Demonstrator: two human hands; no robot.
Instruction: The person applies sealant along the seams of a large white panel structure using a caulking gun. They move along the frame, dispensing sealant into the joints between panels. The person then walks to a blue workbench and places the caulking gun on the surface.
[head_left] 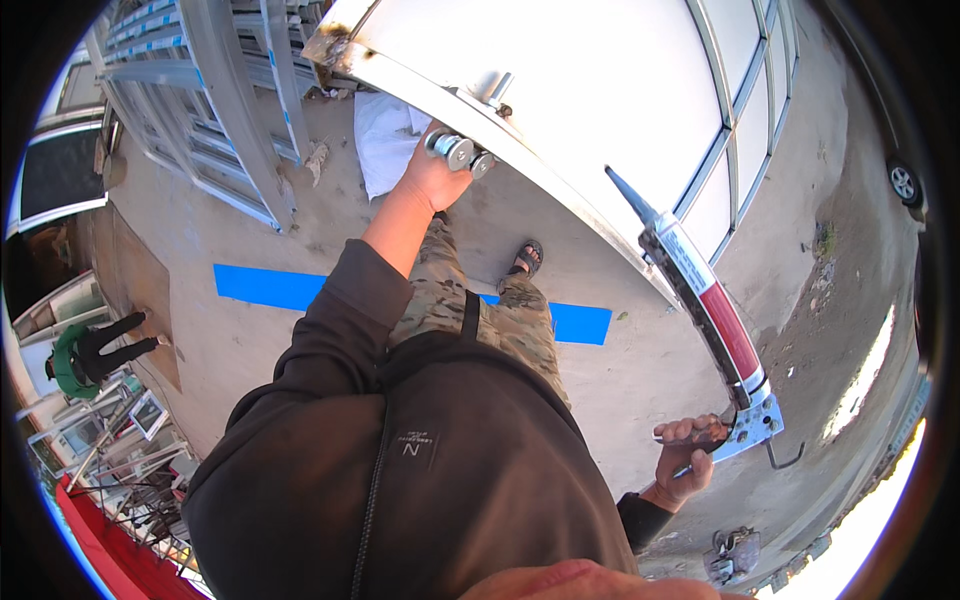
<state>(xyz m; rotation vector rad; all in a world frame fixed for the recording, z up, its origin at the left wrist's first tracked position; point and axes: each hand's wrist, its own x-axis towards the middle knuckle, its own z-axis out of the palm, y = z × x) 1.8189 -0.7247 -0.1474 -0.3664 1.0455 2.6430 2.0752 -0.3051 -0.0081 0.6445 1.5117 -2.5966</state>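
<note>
My right hand (pixel 688 458) is wrapped round the handle and trigger of a caulking gun (pixel 764 424). A red and white sealant tube (pixel 722 312) lies in its frame, and the tapered nozzle (pixel 628 194) points up and left over the white panel (pixel 580 70). My left hand (pixel 436 180) is closed on round silver metal fittings (pixel 460 154) with disc-shaped ends, held beside the panel's near edge. A similar metal fitting (pixel 499 92) stands on the panel near that edge. The fingers of my left hand are partly hidden behind the fittings.
Stacked metal frames (pixel 200 110) lean at the far left, with a white cloth (pixel 386 140) near them. A blue strip (pixel 268 286) lies on the concrete by my feet. A person in green (pixel 76 360) is at the left, above piled frames. A parked car (pixel 903 184) shows at right.
</note>
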